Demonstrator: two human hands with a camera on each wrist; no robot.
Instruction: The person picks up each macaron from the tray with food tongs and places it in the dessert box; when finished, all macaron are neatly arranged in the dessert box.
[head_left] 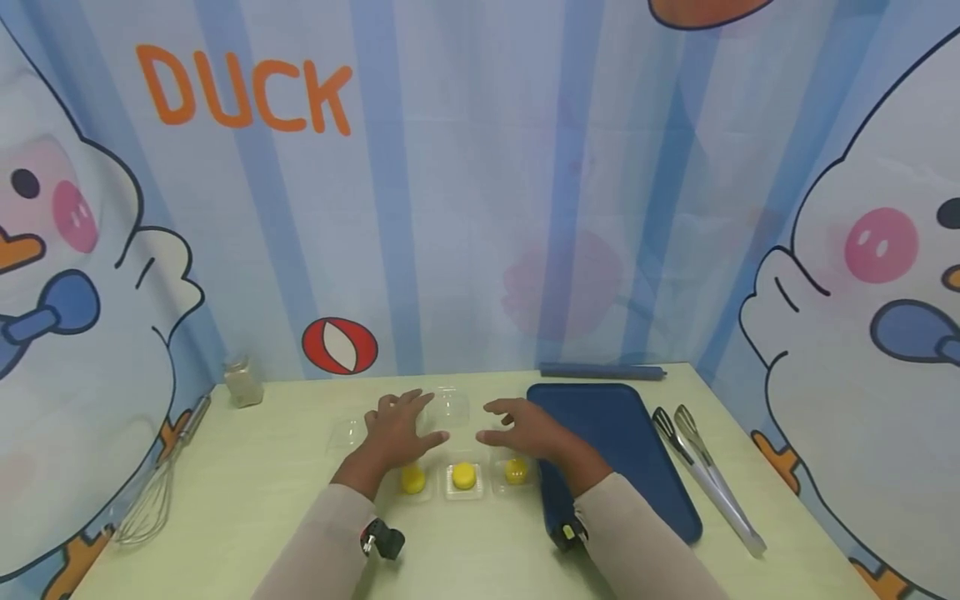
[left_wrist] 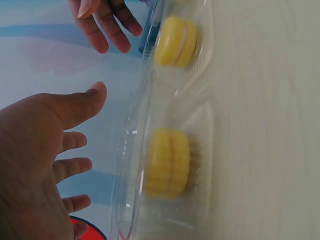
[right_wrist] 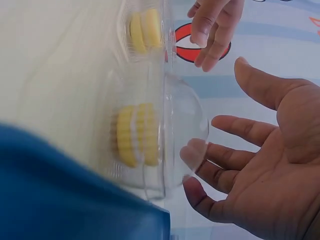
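Three yellow macarons sit in a row in clear plastic boxes on the table: a left macaron (head_left: 412, 479), a middle macaron (head_left: 464, 476) and a right macaron (head_left: 516, 471). A clear dome lid (right_wrist: 186, 125) covers the right one. Behind the middle box lies a clear plastic piece (head_left: 448, 407). My left hand (head_left: 396, 432) hovers behind the left box, fingers spread and holding nothing. Opposite it, my right hand (head_left: 534, 429) is held above and behind the right box, fingers loosely bent with nothing in them. Some right fingertips show through the dome; contact cannot be told.
Left of my left hand is another clear plastic piece (head_left: 347, 434). A blue tray (head_left: 607, 417) lies under my right forearm, with tongs (head_left: 708, 479) beside it. A blue rolled item (head_left: 600, 372) is behind. At left are a whisk (head_left: 153, 500) and a small jar (head_left: 243, 382).
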